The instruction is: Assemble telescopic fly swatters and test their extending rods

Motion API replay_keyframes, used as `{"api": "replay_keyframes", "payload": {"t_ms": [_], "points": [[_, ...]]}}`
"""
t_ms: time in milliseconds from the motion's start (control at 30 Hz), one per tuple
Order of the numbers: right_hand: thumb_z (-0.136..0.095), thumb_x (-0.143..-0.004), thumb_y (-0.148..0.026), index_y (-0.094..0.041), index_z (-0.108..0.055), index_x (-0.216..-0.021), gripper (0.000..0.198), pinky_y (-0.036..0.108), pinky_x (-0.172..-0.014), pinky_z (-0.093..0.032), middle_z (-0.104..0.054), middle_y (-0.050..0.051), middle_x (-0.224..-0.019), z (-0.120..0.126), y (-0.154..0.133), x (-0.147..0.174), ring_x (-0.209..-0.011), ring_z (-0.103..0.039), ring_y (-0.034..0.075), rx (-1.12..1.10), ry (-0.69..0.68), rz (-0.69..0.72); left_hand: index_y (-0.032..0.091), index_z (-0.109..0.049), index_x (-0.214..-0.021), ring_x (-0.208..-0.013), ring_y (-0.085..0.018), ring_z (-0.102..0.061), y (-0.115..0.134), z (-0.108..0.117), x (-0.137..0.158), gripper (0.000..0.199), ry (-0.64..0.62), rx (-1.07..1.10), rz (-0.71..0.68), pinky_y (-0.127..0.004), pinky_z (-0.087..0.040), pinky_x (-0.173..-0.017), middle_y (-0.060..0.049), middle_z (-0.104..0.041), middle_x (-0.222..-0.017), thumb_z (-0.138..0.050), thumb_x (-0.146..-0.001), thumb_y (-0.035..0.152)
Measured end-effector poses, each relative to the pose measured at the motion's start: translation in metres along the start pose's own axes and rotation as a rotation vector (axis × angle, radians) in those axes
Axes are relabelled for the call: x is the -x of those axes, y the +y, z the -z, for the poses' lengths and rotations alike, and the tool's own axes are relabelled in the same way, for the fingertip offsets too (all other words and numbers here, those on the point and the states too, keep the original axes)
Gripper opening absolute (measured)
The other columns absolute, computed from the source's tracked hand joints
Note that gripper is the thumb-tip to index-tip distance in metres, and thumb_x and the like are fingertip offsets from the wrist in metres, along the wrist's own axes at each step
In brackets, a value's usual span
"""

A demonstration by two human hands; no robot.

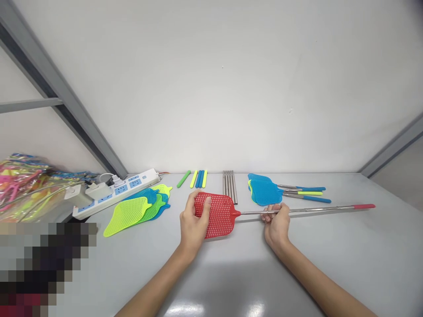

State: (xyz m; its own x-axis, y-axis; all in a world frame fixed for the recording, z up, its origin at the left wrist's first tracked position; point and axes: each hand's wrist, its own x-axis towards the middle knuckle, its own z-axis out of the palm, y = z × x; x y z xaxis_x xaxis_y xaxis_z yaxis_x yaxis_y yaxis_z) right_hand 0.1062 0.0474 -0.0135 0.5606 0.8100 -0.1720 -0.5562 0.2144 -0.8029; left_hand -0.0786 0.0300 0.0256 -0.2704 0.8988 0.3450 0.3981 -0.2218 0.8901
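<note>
A red fly swatter (220, 215) with a long, extended metal rod lies across both hands, just above the table. My left hand (194, 222) pinches its perforated head, thumb on top. Around the rod, to the right of the head, the fingers of my right hand (277, 223) are curled. The red grip (364, 206) at the rod's far end points right. Behind my right hand lie several finished-looking swatters with blue heads (264, 192) and short rods. Metal rods (229, 187) sit in a row behind the red head.
Loose green, yellow and blue swatter heads (128, 210) are piled at the left, beside a white power strip (119, 191) with plugs. Coloured grip sleeves (200, 179) lie by the wall. Bagged swatters (23, 185) lie far left. Metal frame posts (66, 97) flank the table.
</note>
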Motion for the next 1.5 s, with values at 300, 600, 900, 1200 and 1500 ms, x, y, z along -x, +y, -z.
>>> {"api": "replay_keyframes", "payload": {"t_ms": [300,600,900,1200,1500], "points": [[-0.032,-0.075,-0.032,-0.019,-0.021,-0.051,0.030,0.019,-0.034,-0.026,-0.022,-0.008,-0.040,0.000,0.004,0.004,-0.032,-0.025,0.006,0.021,-0.023,0.013,0.020,-0.047,-0.098,-0.076,-0.016,-0.056,0.001,0.000,0.000,0.030,-0.001,0.009,-0.031,-0.028,-0.043,-0.072,-0.002,-0.058,-0.084,-0.047,-0.074,0.037],[-0.030,-0.076,-0.032,-0.019,-0.021,-0.050,0.030,0.019,-0.034,-0.025,-0.021,-0.008,-0.039,-0.005,0.002,0.010,-0.032,-0.023,0.006,0.002,-0.029,-0.020,0.020,-0.046,-0.098,-0.077,-0.015,-0.056,-0.001,-0.003,0.000,0.030,0.010,0.030,-0.029,-0.027,-0.043,-0.073,-0.001,-0.057,-0.084,-0.048,-0.073,0.037],[-0.029,-0.077,-0.033,-0.019,-0.022,-0.048,0.033,0.020,-0.035,-0.025,-0.022,-0.008,-0.040,-0.005,0.003,0.018,-0.033,-0.024,0.006,0.006,-0.051,-0.037,0.021,-0.046,-0.097,-0.075,-0.015,-0.056,-0.003,-0.003,0.002,0.029,-0.007,0.028,-0.003,-0.026,-0.043,-0.071,-0.001,-0.057,-0.081,-0.049,-0.073,0.037],[-0.031,-0.078,-0.034,-0.018,-0.024,-0.046,0.036,0.021,-0.035,-0.022,-0.022,-0.007,-0.040,-0.007,0.003,0.027,-0.032,-0.024,0.005,-0.035,-0.059,-0.077,0.020,-0.047,-0.095,-0.070,-0.013,-0.056,-0.005,-0.007,0.006,0.029,0.010,0.038,0.017,-0.024,-0.044,-0.067,0.000,-0.058,-0.079,-0.049,-0.072,0.038],[-0.033,-0.078,-0.037,-0.018,-0.026,-0.047,0.037,0.021,-0.035,-0.021,-0.025,-0.007,-0.040,-0.007,0.007,0.034,-0.032,-0.025,0.005,-0.029,-0.068,-0.098,0.020,-0.047,-0.094,-0.071,-0.013,-0.056,-0.005,-0.009,0.010,0.027,-0.018,0.044,0.035,-0.026,-0.044,-0.067,-0.001,-0.057,-0.080,-0.048,-0.073,0.037]]}}
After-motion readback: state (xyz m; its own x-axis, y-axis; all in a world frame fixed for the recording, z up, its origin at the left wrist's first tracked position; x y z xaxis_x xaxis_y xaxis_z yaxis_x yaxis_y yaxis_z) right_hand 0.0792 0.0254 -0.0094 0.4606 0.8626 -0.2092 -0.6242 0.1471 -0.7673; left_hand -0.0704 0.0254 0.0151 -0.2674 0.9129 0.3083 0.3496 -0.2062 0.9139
